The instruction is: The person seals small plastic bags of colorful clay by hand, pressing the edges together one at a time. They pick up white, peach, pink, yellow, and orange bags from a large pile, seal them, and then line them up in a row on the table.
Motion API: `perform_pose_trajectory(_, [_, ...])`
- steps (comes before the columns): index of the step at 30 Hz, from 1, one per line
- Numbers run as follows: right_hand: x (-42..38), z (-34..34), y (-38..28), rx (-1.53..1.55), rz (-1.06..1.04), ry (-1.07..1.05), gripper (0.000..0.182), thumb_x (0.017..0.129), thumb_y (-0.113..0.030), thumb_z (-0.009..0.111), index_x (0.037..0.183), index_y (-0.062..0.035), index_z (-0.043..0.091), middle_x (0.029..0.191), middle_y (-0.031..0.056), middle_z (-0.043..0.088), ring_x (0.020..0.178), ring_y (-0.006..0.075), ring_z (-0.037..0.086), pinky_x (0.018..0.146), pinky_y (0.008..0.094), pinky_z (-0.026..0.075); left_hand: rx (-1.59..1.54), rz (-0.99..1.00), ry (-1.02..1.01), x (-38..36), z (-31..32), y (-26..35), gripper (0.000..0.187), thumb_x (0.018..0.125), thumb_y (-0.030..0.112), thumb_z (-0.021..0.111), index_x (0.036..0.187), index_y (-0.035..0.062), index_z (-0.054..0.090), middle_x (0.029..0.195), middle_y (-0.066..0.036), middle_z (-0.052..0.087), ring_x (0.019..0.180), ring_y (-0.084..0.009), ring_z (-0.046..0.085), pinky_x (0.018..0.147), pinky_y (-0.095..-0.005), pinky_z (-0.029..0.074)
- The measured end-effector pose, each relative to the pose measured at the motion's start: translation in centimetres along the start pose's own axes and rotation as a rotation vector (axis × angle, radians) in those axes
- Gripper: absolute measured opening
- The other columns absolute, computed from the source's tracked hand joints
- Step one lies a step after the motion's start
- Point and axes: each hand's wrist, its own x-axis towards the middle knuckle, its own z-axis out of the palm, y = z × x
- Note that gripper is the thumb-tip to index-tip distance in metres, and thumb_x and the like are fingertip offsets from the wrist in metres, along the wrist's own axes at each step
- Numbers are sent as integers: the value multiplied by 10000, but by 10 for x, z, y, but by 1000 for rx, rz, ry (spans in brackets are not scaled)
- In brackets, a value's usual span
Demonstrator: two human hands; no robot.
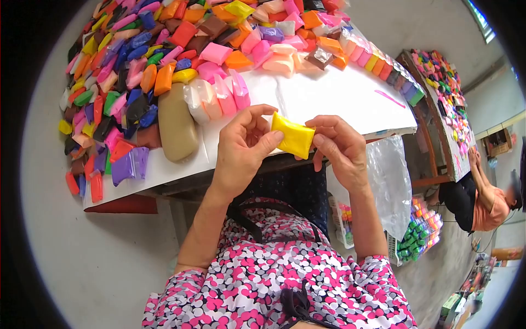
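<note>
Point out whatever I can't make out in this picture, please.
All in the head view:
Yellow packet: its back faces away, and fingers cover part of its front.
Colourful pile: the top edge cuts it off, and upper packets hide lower ones.
White crate: the right forearm hides part of it.
Packets on the far table: too small to tell apart clearly.

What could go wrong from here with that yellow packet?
The yellow packet might slip: the left hand and right hand pinch it by fingertips near the table's front edge.

The loose pile could slide into the short row of packets beside it.
</note>
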Motion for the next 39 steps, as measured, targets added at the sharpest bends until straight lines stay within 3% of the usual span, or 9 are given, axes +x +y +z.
perform_pose_trajectory(4, [-1, -2, 10, -32, -35, 11, 109, 912, 5, 597, 1019, 14, 578, 863, 74, 656, 698, 93, 632, 538, 200, 487, 33, -18, -12, 9, -4, -2, 361, 894, 106, 681, 1238, 36, 593, 865, 36, 573, 766, -26, 522, 663, -169, 416])
perform_pose_trajectory(7, [-1, 3, 15, -155, -48, 97, 55, 899, 14, 610, 932, 18, 566, 845, 65, 632, 690, 106, 621, 564, 214, 482, 62, 28, 92, 14, 4, -5, 340, 886, 83, 678, 1193, -17, 573, 860, -23, 572, 754, -81, 531, 649, -224, 449])
perform_pose_trajectory(10, [4, 1, 29, -328, -212, 177, 76, 878, 17, 630, 886, 22, 556, 829, 55, 592, 688, 109, 586, 588, 237, 465, 640, 314, 267, 0, 15, 3, 308, 845, 136, 712, 1085, -6, 580, 882, -81, 562, 777, -193, 549, 670, -304, 456])
perform_pose_trajectory(13, [1, 1, 34, -386, -260, 218, 93, 865, 18, 639, 884, 24, 549, 821, 66, 560, 680, 129, 553, 598, 265, 451, 762, 403, 45, -16, 14, -1, 241, 818, 115, 721, 970, 9, 568, 877, -88, 543, 758, -210, 545, 666, -303, 459])
perform_pose_trajectory(17, [-4, 8, 38, -470, -333, 253, 92, 866, 26, 625, 887, 20, 535, 816, 99, 557, 665, 187, 558, 595, 301, 453, 942, 523, 39, -15, 21, -9, 242, 778, 146, 713, 891, 16, 543, 869, -126, 527, 830, -316, 534, 733, -419, 420])
perform_pose_trajectory(29, [-14, 15, 30, -658, -338, 236, 158, 833, 39, 646, 889, 0, 504, 811, 126, 545, 649, 277, 582, 572, 358, 464, 937, 640, 51, -8, 21, -23, 116, 782, 50, 637, 819, 21, 531, 847, -130, 503, 799, -313, 512, 713, -423, 411])
perform_pose_trajectory(35, [-16, 13, 40, -887, -542, 247, 186, 816, 35, 656, 876, -15, 488, 798, 136, 536, 647, 323, 569, 526, 380, 466, 989, 746, 97, -8, 23, -33, 134, 750, -29, 630, 796, 17, 513, 782, -127, 486, 713, -317, 484, 656, -421, 397])
perform_pose_trajectory(39, [-19, 12, 48, -989, -638, 269, 188, 806, 38, 651, 885, -20, 491, 809, 128, 537, 645, 305, 573, 514, 371, 469, 1049, 801, 97, -9, 22, -39, 132, 755, -8, 631, 775, 25, 505, 764, -115, 464, 695, -293, 465, 638, -405, 375])
